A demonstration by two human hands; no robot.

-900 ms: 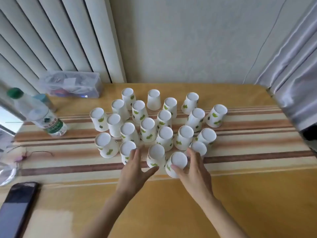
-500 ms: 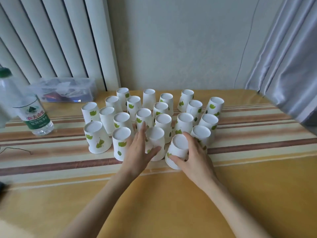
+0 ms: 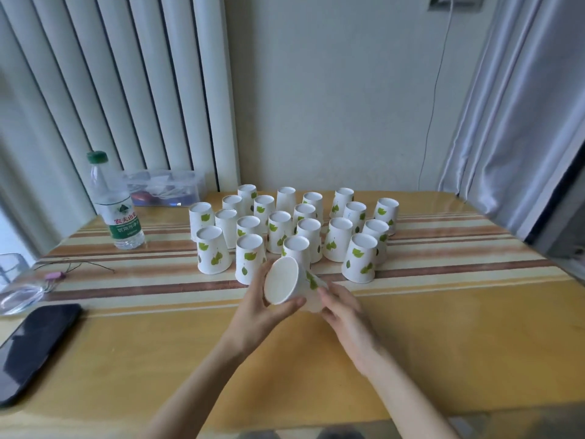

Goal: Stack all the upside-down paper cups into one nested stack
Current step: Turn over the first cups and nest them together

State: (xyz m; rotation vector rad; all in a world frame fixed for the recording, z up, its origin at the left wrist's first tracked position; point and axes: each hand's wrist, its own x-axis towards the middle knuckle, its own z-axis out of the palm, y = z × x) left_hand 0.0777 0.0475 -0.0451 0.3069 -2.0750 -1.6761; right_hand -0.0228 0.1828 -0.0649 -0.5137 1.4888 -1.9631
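Several white paper cups with green leaf prints (image 3: 292,226) stand upside down in a tight cluster on the striped cloth. In front of the cluster both hands hold one lifted cup (image 3: 283,285), tipped on its side with its flat bottom facing me. My left hand (image 3: 264,307) grips its narrow end from below and left. My right hand (image 3: 340,307) holds its wide rim end on the right. Its open mouth is hidden behind my right hand.
A water bottle with a green cap (image 3: 115,205) stands at the left, a clear plastic box (image 3: 163,186) behind it. A dark phone (image 3: 33,346) lies at the near left, beside clear plastic (image 3: 19,296). The wooden table (image 3: 443,343) ends at a curtain (image 3: 506,106) on the right.
A front-row cup has been lifted off the table and tipped sideways between both hands, which pulled back toward me. The camera tilted up.
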